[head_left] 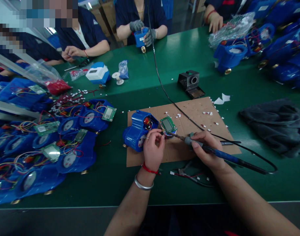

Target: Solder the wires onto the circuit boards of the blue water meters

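Note:
A blue meter housing lies on a cardboard sheet with a small green circuit board beside it. My left hand is pinched shut on thin wires at the board's edge. A red string and a metal bangle circle that wrist. My right hand is wrapped round a blue-handled soldering iron. The iron's tip points left and meets the wires next to the board. Its black cable loops away across the table.
Several blue housings with loose wires and boards are heaped at the left. A black iron stand sits behind the cardboard and a dark cloth lies at the right. Other people work across the green table; more housings are at the far right.

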Available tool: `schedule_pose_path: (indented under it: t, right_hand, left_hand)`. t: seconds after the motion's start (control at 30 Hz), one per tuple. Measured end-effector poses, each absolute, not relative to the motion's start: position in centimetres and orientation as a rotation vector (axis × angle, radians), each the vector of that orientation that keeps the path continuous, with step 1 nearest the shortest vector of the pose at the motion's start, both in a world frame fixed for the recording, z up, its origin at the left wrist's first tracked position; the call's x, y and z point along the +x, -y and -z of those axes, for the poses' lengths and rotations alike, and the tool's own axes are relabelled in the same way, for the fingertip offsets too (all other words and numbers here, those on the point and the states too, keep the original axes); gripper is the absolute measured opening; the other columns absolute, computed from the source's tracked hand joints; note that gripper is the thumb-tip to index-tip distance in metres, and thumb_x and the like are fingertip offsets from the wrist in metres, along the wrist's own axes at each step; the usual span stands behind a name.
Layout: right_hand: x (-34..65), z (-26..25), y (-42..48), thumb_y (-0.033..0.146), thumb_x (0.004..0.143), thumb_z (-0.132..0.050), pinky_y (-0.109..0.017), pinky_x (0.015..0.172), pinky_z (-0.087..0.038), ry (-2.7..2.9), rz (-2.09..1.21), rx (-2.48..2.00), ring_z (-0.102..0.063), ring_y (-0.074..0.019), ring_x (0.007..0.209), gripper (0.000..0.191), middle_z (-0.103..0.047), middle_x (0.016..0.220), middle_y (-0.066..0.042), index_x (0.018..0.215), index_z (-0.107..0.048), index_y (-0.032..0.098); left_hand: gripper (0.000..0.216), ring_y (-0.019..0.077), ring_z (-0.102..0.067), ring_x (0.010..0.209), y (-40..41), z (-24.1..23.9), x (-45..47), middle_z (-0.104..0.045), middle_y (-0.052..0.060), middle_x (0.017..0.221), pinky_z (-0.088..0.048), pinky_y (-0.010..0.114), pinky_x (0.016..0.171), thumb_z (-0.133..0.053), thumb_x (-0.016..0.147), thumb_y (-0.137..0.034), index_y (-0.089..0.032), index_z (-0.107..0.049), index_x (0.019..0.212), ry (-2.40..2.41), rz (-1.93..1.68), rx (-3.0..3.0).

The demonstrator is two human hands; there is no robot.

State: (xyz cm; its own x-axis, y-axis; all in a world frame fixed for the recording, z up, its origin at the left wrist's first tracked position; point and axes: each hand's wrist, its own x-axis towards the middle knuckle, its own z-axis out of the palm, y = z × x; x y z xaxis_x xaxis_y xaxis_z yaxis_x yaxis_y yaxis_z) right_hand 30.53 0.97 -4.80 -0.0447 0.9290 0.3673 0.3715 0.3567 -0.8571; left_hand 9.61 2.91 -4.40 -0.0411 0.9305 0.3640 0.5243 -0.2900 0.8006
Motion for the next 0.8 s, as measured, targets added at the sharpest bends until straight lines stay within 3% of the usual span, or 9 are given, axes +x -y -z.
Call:
schedule_pose_path:
  t: [0.8]
  right_hand:
    - [30.68,5.09,-1.10,0.026,0.083,-0.064,-0.028,0.057,-0.048,1.577,-0.681,-1.184,-0.061,-0.0152,0.064,0.010,-0.066,0.079,-0.002,0.091,-0.061,0.021]
  left_hand:
    - [0.010,0.0151,-0.059,0.086,-2.89,4.28,9.66,-0.062,0.007,0.103,-0.049,0.028,0.069,-0.056,0.088,-0.013,-0.018,-0.053,0.081,-1.542,-1.293,1.806]
